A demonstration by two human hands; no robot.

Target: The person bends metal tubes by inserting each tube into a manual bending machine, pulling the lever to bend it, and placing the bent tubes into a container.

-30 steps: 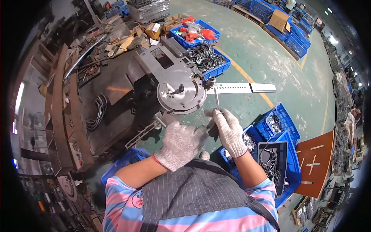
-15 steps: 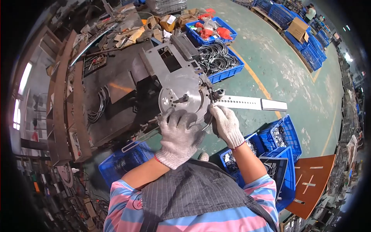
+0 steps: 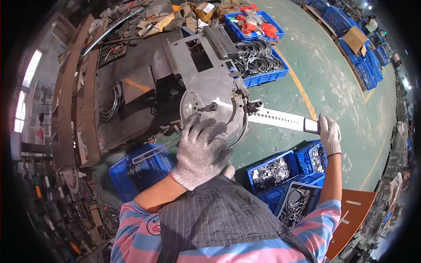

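Note:
My left hand, in a pale knitted glove, is closed over the near edge of the round metal plate of a bench-mounted bending machine. A thin curved metal rod follows the plate's right edge and runs in under this hand; the fingers hide its other end. Far to the right, my gloved right hand is wrapped round the dark end grip of the long perforated lever. A short upright post stands where the lever meets the plate.
Bent metal rods lie on the dark workbench. Behind the machine stands a blue crate of curved rods. Near my right arm are blue crates of small metal parts. Another blue crate sits lower left.
My right hand has left the rod beside the plate and moved right to take hold of the lever's end. My left hand stays at the plate's near edge. The view has shifted slightly.

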